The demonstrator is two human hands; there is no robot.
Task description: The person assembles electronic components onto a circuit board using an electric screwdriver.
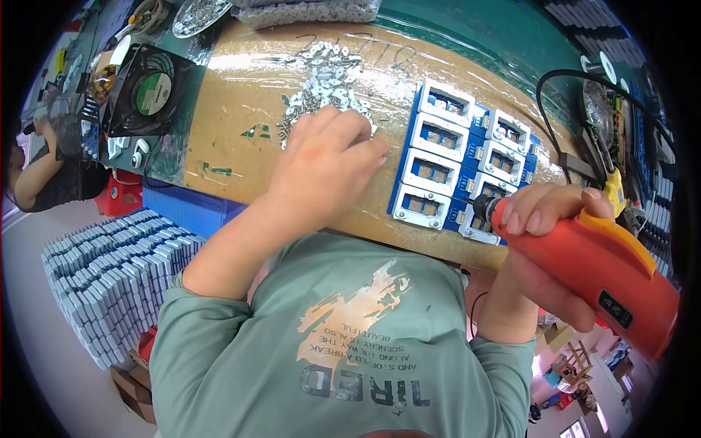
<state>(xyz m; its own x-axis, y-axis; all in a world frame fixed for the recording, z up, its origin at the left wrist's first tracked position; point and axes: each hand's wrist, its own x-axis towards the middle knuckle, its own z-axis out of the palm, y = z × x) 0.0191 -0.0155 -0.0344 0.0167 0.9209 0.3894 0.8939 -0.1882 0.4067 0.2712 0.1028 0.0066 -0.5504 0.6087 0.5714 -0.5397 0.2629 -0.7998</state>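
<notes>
My right hand is wrapped round a red cordless power screwdriver with a yellow-orange strip along its side. The dark chuck points left over the near right part of a blue fixture board. White rectangular frames sit on that board in two columns, with metal pieces among them. My left hand rests at the near edge of a pile of small white and metal parts. Its fingers are curled together, and the fingertips are hidden, so what they pinch cannot be made out.
A black fan stands at the left of the bench, near white earbuds. Pale blocks are stacked at lower left. A dish of small parts and a clear bag lie at the far edge. A black cable loops at right.
</notes>
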